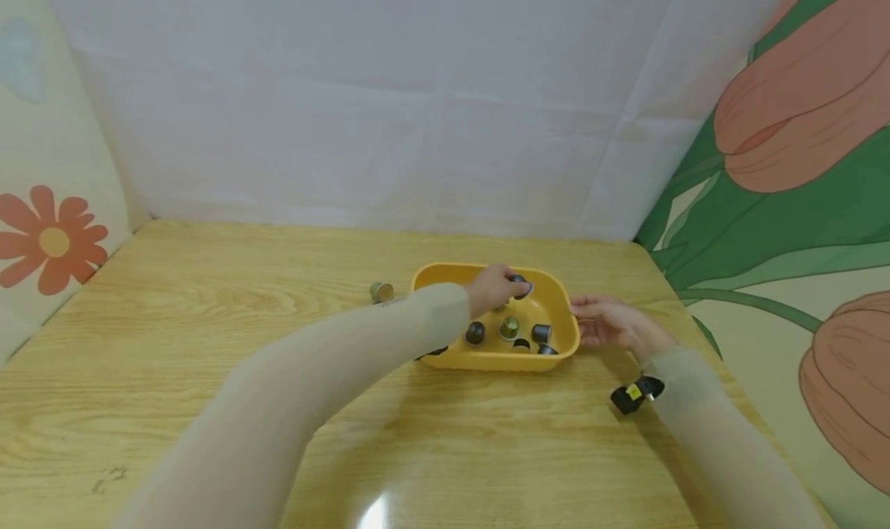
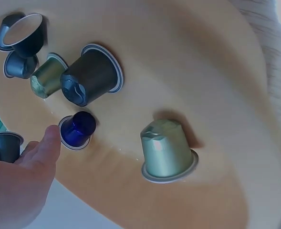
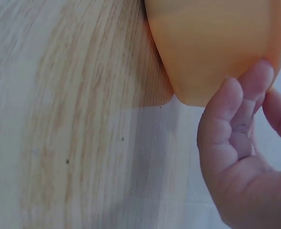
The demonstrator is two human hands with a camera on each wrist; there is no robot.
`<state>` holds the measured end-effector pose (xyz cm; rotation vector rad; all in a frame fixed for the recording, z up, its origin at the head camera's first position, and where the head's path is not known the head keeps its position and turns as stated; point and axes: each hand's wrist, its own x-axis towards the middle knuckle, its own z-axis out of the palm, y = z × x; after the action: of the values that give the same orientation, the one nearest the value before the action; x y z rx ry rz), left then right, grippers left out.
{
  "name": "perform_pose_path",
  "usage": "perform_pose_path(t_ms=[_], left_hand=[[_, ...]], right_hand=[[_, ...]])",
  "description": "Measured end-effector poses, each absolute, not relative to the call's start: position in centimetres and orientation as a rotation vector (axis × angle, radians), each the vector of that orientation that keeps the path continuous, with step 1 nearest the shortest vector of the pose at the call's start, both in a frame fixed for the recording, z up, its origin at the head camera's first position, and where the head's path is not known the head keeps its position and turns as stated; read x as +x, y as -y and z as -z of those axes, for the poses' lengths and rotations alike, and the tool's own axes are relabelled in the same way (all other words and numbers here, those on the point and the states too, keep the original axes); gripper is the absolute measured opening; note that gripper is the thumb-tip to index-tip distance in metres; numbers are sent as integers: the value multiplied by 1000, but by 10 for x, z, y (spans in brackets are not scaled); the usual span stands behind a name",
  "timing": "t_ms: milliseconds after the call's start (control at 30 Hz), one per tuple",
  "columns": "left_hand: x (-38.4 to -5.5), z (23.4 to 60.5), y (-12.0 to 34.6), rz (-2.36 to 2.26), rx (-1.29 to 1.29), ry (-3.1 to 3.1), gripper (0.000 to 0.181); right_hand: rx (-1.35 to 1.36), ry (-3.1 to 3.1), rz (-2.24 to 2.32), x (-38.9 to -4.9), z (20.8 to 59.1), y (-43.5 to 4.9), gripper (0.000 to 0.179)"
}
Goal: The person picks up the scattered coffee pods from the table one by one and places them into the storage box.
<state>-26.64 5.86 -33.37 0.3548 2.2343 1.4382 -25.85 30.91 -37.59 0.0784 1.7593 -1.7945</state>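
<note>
My left hand (image 1: 495, 289) reaches over the yellow plastic bin (image 1: 497, 363) and pinches a dark coffee capsule (image 1: 518, 282). The left wrist view shows this held dark capsule (image 2: 6, 148) at the fingers, partly hidden by the hand. Close by the fingertip lies a dark blue capsule (image 2: 80, 128). Inside the bin lie several more capsules, among them a green capsule (image 1: 509, 327), a black one (image 1: 475, 333) and a pale green one (image 2: 166, 148). At the bin's right end, my right hand (image 1: 608, 324) touches the outer wall (image 3: 212, 43) with its fingertips, fingers slightly bent.
Left of the bin, a green and tan capsule (image 1: 381, 292) lies on the wooden table (image 1: 208, 282). White sheeting (image 1: 348, 112) hangs along the back edge. Flower-patterned panels flank the table, with a red flower (image 1: 53, 242) on the left and large tulips (image 1: 799, 120) on the right.
</note>
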Motion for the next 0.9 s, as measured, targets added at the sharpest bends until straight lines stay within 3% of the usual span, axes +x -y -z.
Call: perform_pose_path(t_ms=[467, 900], left_hand=[[-269, 338, -71, -1325, 359, -2313, 31], [-271, 340, -65, -1244, 409, -2305, 54]], right_hand=[[76, -1755, 1791, -259, 374, -309, 20], [97, -1755, 1788, -259, 374, -309, 15]])
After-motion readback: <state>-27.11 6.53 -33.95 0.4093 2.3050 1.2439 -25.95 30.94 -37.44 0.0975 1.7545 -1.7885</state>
